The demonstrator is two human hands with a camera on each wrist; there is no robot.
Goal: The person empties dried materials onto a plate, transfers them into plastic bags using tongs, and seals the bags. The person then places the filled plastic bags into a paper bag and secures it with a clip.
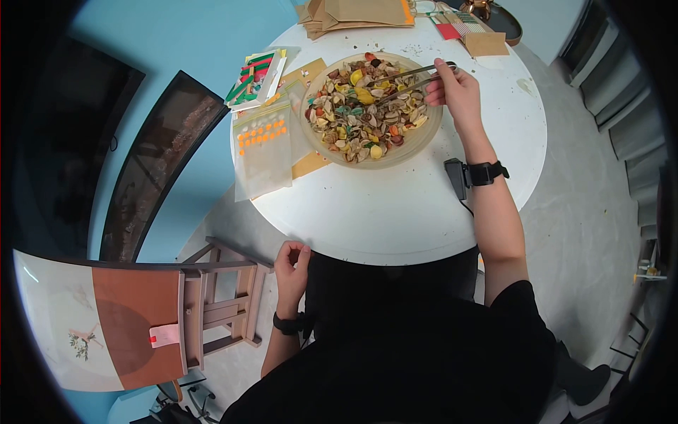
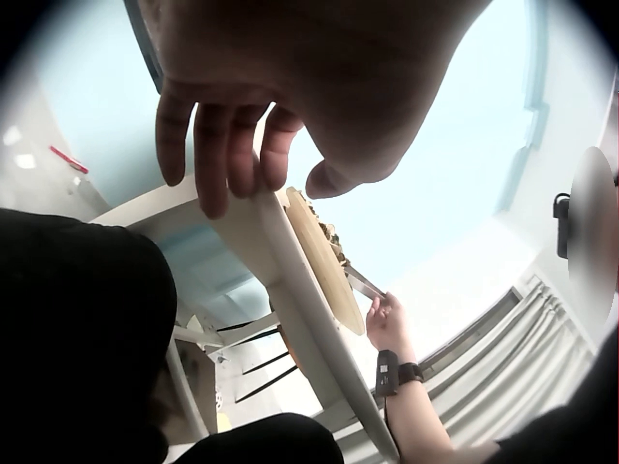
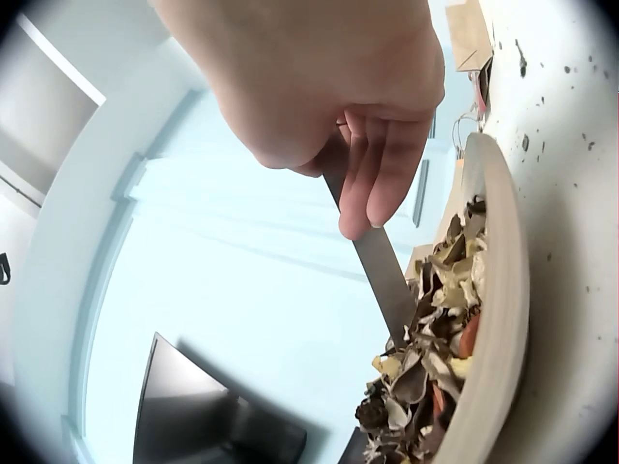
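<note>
A round shallow bowl [image 1: 426, 141] full of dried petals and shells or pods [image 1: 395, 106] sits on the white table. My right hand [image 1: 455, 95] pinches metal tongs [image 1: 409, 73] near their closed end, and their tips reach into the pile by a yellow piece [image 1: 364, 95]. In the right wrist view the tong blade [image 3: 382, 275] slants down from the right hand [image 3: 329, 87] into the pieces. My left hand [image 1: 291, 265] hangs at the table's front edge with loosely curled fingers, holding nothing; the left wrist view shows the same hand [image 2: 290, 87] near the table edge.
Left of the bowl lie a clear bag with orange dots [image 1: 263, 155] and a white box of red and green items [image 1: 256, 79]. Brown paper bags [image 1: 360, 13] lie behind the bowl, with a brown envelope [image 1: 487, 44] at back right. Small crumbs dot the tabletop.
</note>
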